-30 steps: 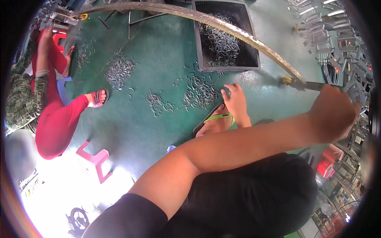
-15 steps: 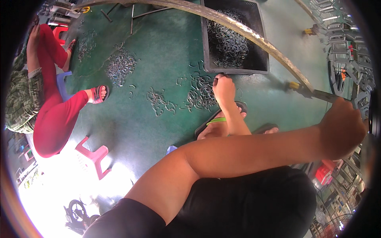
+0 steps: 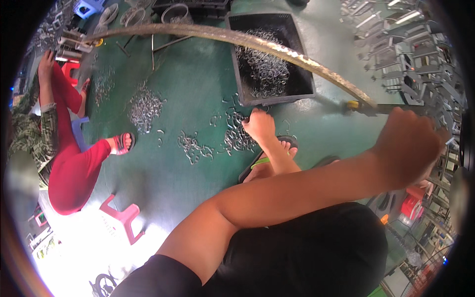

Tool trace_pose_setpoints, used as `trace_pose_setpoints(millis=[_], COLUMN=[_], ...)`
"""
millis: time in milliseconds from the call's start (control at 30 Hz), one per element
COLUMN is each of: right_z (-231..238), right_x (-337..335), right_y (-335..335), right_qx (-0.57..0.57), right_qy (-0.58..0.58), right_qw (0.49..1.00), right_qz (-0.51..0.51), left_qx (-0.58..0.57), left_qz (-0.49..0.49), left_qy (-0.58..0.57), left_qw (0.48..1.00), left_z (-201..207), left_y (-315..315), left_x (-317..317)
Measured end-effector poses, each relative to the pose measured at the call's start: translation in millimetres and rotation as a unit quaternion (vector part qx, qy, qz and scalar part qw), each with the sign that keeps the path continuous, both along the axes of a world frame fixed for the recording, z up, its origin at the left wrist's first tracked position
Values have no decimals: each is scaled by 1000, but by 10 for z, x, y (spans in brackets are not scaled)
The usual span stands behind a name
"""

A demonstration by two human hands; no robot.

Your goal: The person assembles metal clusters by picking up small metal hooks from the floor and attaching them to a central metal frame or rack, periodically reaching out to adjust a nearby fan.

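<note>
My left arm crosses over my right forearm, so my left hand (image 3: 408, 146) is at the right. It is closed in a fist beside the dark end of a long bar (image 3: 396, 108); whatever is inside the fist is hidden. Lower on the picture's middle, my right hand (image 3: 261, 127) is closed too, thumb uppermost. It hovers at the near edge of a black plastic crate (image 3: 237, 64), by a pile of small curved metal hooks (image 3: 237, 141). What its fingers hold cannot be made out. More metal hooks (image 3: 267, 74) lie in the crate.
A long worn beam (image 3: 222, 35) runs across the view above the floor. Further hook piles (image 3: 144, 109) lie on the green floor (image 3: 183, 99). At left sits another person in red trousers (image 3: 74, 183), near a pink stool (image 3: 122, 215). Metal frames (image 3: 410, 54) are stacked at right.
My view has shifted, so floor and crate sit lower and further left. My right hand appears slightly nearer the hook pile. Both hands stay closed.
</note>
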State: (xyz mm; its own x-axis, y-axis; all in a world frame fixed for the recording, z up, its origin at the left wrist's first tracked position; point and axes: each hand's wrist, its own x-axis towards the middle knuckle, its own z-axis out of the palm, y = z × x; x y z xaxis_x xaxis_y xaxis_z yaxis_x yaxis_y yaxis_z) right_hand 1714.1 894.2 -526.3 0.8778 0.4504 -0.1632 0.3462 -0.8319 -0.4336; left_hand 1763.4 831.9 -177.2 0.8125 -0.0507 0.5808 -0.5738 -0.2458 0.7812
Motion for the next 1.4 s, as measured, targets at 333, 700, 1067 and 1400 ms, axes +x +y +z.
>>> trace_pose_setpoints(millis=[333, 700, 1067, 1400], right_z=[-28, 95, 40, 124], right_x=[115, 124, 134, 96], right_y=[68, -298, -99, -169], right_qx=[-18, 70, 95, 69], right_qy=[-29, 142, 28, 56], right_qw=[992, 987, 994, 996], right_qz=[120, -29, 40, 11], left_qx=[-65, -55, -76, -52], left_qz=[75, 108, 51, 50], left_qy=[-45, -63, -35, -45], left_qw=[994, 991, 995, 996], left_z=[42, -55, -25, -47], left_y=[-166, -109, -179, -208], left_x=[-42, 54, -38, -2])
